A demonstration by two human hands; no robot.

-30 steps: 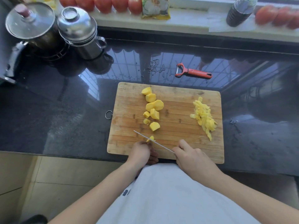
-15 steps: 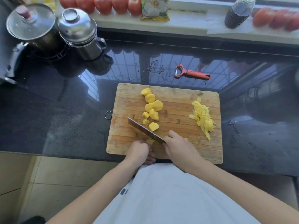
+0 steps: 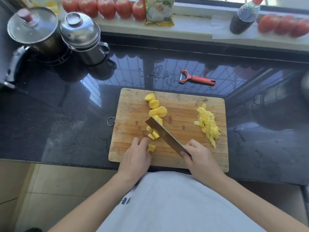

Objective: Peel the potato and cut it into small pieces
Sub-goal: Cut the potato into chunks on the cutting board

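A wooden cutting board [image 3: 184,114] lies on the dark counter. Yellow peeled potato chunks [image 3: 158,111] run in a line down its left half, with smaller cut pieces [image 3: 153,135] near my fingers and one piece [image 3: 151,148] beside my left hand. My left hand [image 3: 135,156] rests on the board with its fingertips at the small pieces. My right hand [image 3: 199,156] grips the handle of a cleaver [image 3: 164,135], whose blade slants up-left across the potato line. A heap of potato peels [image 3: 208,123] sits on the board's right side.
A red peeler [image 3: 197,78] lies on the counter behind the board. Two lidded metal pots [image 3: 80,37] stand at the back left. Tomatoes [image 3: 107,7], a packet [image 3: 159,11] and a dark bottle [image 3: 242,19] line the windowsill. The counter edge is at my waist.
The cleaver has swung from near the board's front edge up and left over the potato line. My left hand slid forward to the small pieces, and my right hand moved up with the knife.
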